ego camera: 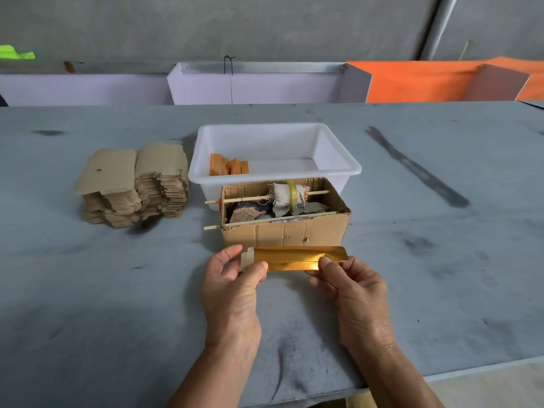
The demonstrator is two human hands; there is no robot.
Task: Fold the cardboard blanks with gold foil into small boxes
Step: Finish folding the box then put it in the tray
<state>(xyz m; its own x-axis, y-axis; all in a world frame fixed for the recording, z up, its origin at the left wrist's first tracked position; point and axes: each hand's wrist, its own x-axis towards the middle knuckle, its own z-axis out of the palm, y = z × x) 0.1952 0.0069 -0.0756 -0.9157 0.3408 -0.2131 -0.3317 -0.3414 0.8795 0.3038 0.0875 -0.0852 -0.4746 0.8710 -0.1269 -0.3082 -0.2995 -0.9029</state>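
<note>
Stretching across nearly the whole view, a grey table (441,260) with dark smudges carries everything, and behind it at twelve o'clock run pale lilac panels (256,89) with an orange panel (418,82) toward one o'clock. At the middle of the table, at about twelve o'clock from the hands, sits a white plastic tub (275,135) with a few folded gold boxes (229,164) standing in its left near corner. Touching the tub's near wall stands an open brown carton (287,231); two thin wooden sticks (269,219) pass through it from side to side, and the farther stick carries a roll of cloth (284,198) ringed with yellowish tape. At ten o'clock from the carton, well apart from it, lie two stacks of flat cardboard blanks (135,184), brown side up, leaning against each other. Just in front of the carton, held above the table, is a single blank (294,258), gold foil facing up, long side running left to right, creased along its length. The left hand (232,290) pinches the blank's left end between thumb and curled fingers, where a bare brown flap shows. The right hand (357,293) pinches the right part, thumb pressed on the foil and fingers curled beneath.
</note>
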